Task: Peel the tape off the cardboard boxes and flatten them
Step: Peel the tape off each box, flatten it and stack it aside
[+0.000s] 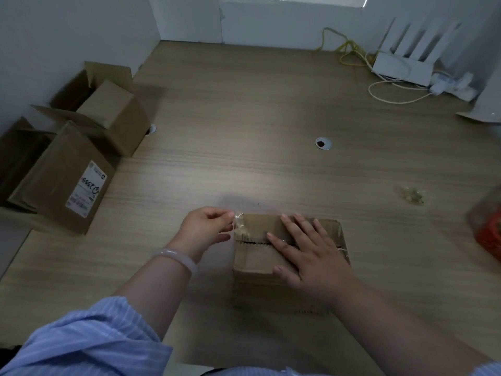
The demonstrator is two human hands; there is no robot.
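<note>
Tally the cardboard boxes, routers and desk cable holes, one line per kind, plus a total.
Cardboard boxes: 3 (near box, labelled box, open box behind it; the left pile may hide more)
Routers: 1 (white router)
Cable holes: 2 (centre hole, left hole partly behind the open box)
Total: 6

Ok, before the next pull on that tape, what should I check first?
1. Left hand pinches the clear tape end: ok.
2. Right hand presses flat on the small cardboard box, steadying it: ok.
3. Tape clear of the top seam: not ok, the strip is stuck there.
4. Bare wooden table left of the box for the pull: ok.
5. Tape on the box's underside: cannot tell.
6. Open boxes at far left flattened: not ok.
</note>
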